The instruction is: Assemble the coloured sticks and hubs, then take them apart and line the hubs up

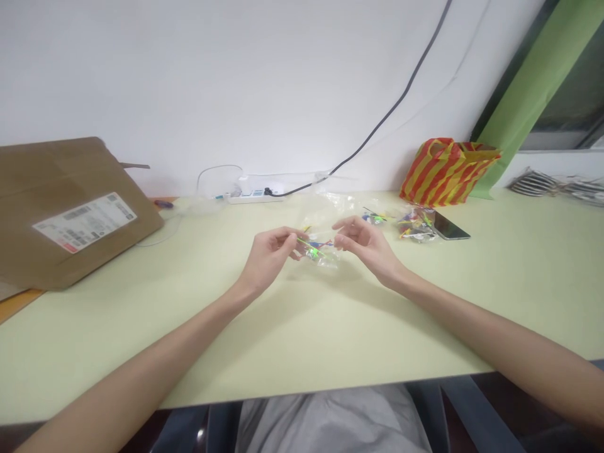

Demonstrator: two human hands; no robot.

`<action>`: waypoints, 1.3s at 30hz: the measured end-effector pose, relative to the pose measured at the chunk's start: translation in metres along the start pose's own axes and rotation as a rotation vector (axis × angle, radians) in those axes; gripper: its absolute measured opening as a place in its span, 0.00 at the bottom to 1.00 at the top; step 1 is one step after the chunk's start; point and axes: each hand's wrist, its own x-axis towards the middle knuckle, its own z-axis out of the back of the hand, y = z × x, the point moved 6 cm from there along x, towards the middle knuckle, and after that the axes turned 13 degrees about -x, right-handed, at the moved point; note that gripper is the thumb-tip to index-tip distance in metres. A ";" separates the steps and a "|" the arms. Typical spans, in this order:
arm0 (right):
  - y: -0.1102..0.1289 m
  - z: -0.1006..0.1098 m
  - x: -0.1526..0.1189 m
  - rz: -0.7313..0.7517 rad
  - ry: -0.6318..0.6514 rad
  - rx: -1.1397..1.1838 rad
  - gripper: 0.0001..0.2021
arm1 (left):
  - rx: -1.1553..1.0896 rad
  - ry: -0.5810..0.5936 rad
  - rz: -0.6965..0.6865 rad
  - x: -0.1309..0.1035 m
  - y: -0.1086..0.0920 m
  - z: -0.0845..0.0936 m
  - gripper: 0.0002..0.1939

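Note:
My left hand (272,257) pinches the left side of a small clear plastic bag (328,259), just above the tabletop. Inside or against the bag are thin, bright pieces (313,252) in green, blue, red and yellow; their exact kind is too small to make out. At the bag's right side is my right hand (364,246), its fingers curved and thumb and forefinger apart, with nothing plainly between them. More clear bags with coloured pieces (416,224) lie beyond my right hand.
A phone (450,225) lies right of the bags, before a red-and-yellow striped bag (448,173). A cardboard box (80,207) stands at the left. By the wall is a power strip (255,195) with a black cable (391,110). The pale table's front edge (330,389) is near my lap.

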 end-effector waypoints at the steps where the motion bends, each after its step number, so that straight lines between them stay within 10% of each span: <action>1: 0.001 0.003 0.000 0.002 -0.024 -0.009 0.18 | 0.011 -0.001 0.011 0.000 0.000 -0.001 0.18; 6: 0.009 0.016 0.001 0.077 -0.118 -0.058 0.18 | 0.049 0.009 0.050 -0.003 -0.003 -0.004 0.12; 13: 0.006 -0.004 -0.001 0.001 0.239 -0.311 0.20 | -0.046 -0.045 0.066 -0.001 -0.001 -0.001 0.12; 20: 0.010 -0.001 -0.002 -0.012 0.160 -0.098 0.20 | -0.301 0.149 0.151 -0.003 0.008 -0.015 0.25; 27: 0.004 -0.015 -0.007 -0.049 0.272 -0.068 0.21 | -0.338 0.098 0.170 -0.002 0.018 -0.009 0.17; 34: 0.009 -0.017 -0.015 0.111 0.202 -0.358 0.21 | -0.219 0.105 0.148 -0.003 0.015 -0.011 0.16; 39: 0.047 0.002 -0.032 0.508 -0.196 -0.538 0.27 | -0.131 -0.045 0.073 0.003 0.011 0.004 0.18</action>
